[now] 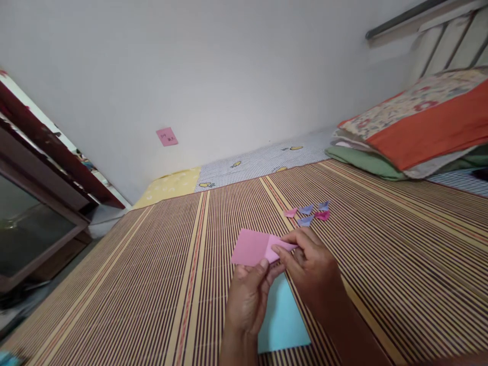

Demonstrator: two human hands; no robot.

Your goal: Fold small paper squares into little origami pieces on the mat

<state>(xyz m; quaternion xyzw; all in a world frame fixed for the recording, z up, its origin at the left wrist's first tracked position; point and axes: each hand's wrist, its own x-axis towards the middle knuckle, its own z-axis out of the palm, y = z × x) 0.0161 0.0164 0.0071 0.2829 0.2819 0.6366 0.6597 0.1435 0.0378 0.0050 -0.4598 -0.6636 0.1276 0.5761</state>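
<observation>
A pink sheet of paper (251, 246) is held up over the striped mat, its right part folded over into a point. My left hand (249, 290) grips its lower edge, thumb on top near the fold and fingers underneath. At the folded right end, my right hand (310, 262) pinches the paper between thumb and fingers. Under my wrists lies a light blue sheet (284, 320), partly hidden by my left hand. Beyond my right hand, several small folded paper pieces lie in a group, among them a pink one (290, 213) and a magenta one (322, 215).
The striped mat (152, 274) covers the bed up to a checked cloth (244, 170) along the wall. Folded bedding (419, 122) is piled at the right. A pink note (166, 136) with writing is on the wall. A glass-fronted cabinet (34, 229) stands at the left.
</observation>
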